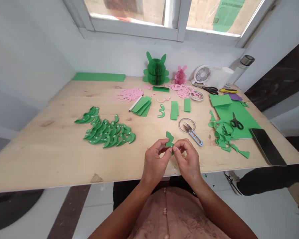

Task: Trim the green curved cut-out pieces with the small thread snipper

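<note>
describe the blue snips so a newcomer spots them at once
On the wooden table, look just beyond the right hand. There lie the snips, blades over a thin ring. Their pale blue handle sets them apart from both black-handled scissors farther right.

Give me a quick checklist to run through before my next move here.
1. Green wavy piece pinched by left hand and right hand: ok.
2. Blue-handled snips closed: not ok, blades spread apart.
3. Green scraps apart from curved green pieces: ok, opposite sides.
4. Phone well back from table edge: not ok, near end lies at it.
5. Held piece's underside: cannot tell, hidden.
</note>
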Motion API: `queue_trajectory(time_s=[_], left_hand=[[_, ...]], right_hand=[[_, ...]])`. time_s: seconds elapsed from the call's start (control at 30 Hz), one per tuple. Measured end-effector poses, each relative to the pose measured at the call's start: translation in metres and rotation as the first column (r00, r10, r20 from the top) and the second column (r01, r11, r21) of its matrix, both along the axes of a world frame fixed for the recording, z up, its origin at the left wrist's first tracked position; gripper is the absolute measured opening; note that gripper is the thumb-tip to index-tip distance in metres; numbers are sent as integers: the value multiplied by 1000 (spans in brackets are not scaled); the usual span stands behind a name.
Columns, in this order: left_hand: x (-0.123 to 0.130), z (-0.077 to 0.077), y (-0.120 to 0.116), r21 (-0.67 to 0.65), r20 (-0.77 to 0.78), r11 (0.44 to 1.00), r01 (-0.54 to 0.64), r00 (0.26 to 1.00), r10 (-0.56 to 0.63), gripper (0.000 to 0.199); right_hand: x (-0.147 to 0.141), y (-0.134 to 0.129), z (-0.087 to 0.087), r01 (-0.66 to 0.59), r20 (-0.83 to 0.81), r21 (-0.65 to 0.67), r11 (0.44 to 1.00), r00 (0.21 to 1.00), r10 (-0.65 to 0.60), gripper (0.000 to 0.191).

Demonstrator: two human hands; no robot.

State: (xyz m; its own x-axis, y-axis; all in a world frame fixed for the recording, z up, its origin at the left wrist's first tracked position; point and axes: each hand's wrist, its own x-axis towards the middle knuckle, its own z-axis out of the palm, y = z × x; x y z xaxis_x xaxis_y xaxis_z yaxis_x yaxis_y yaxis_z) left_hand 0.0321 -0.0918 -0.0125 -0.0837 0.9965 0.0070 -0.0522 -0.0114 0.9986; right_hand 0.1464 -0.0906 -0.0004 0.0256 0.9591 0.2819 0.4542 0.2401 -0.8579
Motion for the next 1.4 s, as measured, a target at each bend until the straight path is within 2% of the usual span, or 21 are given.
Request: queue_trajectory(time_s=[0.23, 0.7, 1.07, 1.4], left_hand=[[-1, 0, 2, 1, -25, 1000, 3, 1000, -3, 26], [-2, -1, 1, -17, -1, 1000, -3, 1000, 3, 27], [-2, 4, 1, -46, -8, 999, -10, 1000, 10, 28], [-1, 1, 2, -20, -22, 1000, -24, 999, 23, 27]], right_hand=[[2, 2, -3, 3, -3, -42, 999, 1000, -3, 6], [4, 1, 0, -40, -9, -25, 999, 999, 40, 9], [4, -2, 2, 2, 61, -21, 1000, 998, -1, 4], [4, 0, -2, -31, 98, -6, 999, 995, 32, 8]])
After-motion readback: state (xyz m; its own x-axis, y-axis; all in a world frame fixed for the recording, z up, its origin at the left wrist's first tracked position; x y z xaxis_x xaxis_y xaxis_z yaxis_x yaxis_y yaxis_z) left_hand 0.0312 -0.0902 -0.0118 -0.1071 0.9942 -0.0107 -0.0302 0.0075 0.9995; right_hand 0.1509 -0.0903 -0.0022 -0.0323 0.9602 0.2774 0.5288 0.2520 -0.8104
